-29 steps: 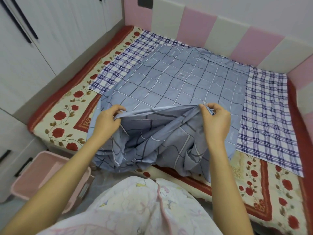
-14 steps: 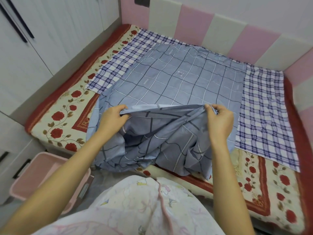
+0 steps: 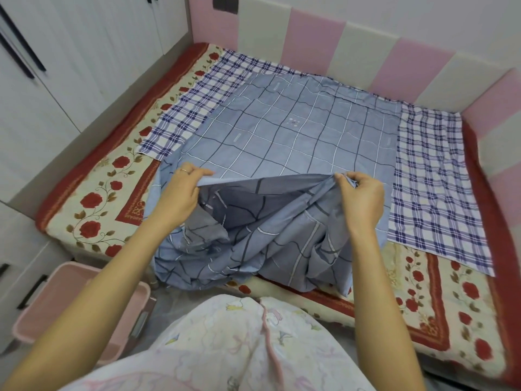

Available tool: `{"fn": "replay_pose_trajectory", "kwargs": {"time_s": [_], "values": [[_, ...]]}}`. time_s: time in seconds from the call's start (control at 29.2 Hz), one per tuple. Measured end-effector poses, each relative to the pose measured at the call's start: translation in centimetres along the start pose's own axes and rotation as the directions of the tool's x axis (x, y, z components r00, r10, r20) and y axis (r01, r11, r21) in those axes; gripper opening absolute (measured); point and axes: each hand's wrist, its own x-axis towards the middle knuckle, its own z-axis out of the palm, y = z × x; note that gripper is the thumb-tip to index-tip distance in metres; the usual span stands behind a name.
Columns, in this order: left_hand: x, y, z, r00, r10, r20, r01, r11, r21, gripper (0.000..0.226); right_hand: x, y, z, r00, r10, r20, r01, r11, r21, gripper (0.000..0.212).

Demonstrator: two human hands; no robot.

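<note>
A blue checked sheet [image 3: 293, 136] lies spread over the bed, its far part flat and its near part bunched and hanging over the bed's front edge. My left hand [image 3: 177, 193] pinches the sheet's lifted edge on the left. My right hand [image 3: 361, 198] grips the same edge on the right, fingers curled round gathered cloth. Between the hands the edge stretches in a raised line, with loose folds sagging below it.
A white and navy plaid cloth [image 3: 434, 187] lies under the sheet, showing at both sides. The rose-patterned bed cover [image 3: 93, 198] lies beneath. A pink bin [image 3: 70, 300] stands on the floor at the left. White cabinets [image 3: 56, 66] flank the bed; padded pink and cream panels [image 3: 394, 57] line the back.
Both hands have carried the held edge a little forward over the bed, and have moved slightly further apart, pulling the edge tauter.
</note>
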Motion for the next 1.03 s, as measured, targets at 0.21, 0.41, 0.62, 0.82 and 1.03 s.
{"fn": "replay_pose_trajectory", "kwargs": {"time_s": [0.21,0.41,0.62,0.82,1.03], "values": [[-1.0,2.1,2.1,0.993,-0.066,-0.101,0.043,0.975,-0.216,0.017,0.0,-1.2,0.1,0.973,-0.071,0.219,0.045,0.992,0.121,0.047],[-1.4,3.7,5.0,0.964,0.067,0.256,-0.031,0.99,-0.14,0.05,-0.6,-2.3,-0.3,0.919,-0.109,0.379,-0.04,0.93,0.365,0.053],[-2.3,8.0,8.0,0.986,-0.078,0.145,0.104,0.977,-0.187,0.047,-1.9,-2.9,-0.8,0.897,-0.144,0.417,-0.067,0.89,0.451,0.047],[-1.9,10.6,9.1,0.979,-0.198,-0.041,0.184,0.959,-0.217,0.031,-3.8,-3.5,-1.2,0.878,-0.154,0.453,-0.111,0.855,0.506,0.033],[-1.7,9.1,8.0,0.986,-0.095,-0.139,0.079,0.99,-0.114,0.036,-4.0,-2.5,-1.5,0.907,-0.046,0.419,-0.215,0.805,0.553,0.038]]}}
